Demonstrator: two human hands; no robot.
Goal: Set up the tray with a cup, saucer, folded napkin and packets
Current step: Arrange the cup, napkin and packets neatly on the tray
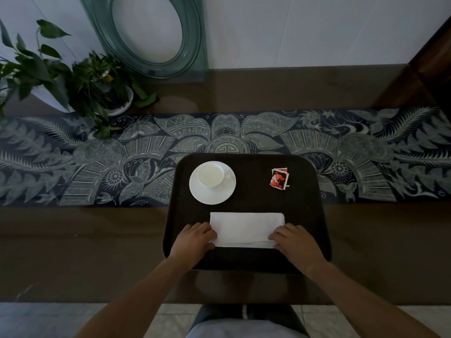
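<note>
A dark rounded tray lies on the table in front of me. At its far left a white cup stands upright on a white saucer. Red-and-white packets lie at the tray's far right. A white folded napkin rests flat across the near half of the tray. My left hand grips the napkin's left end and my right hand grips its right end, fingers curled over the near corners.
A dark blue patterned runner crosses the brown table under the tray's far part. Potted plants stand at the back left. A green oval-framed glass piece leans on the wall. The table's near edge lies just below my forearms.
</note>
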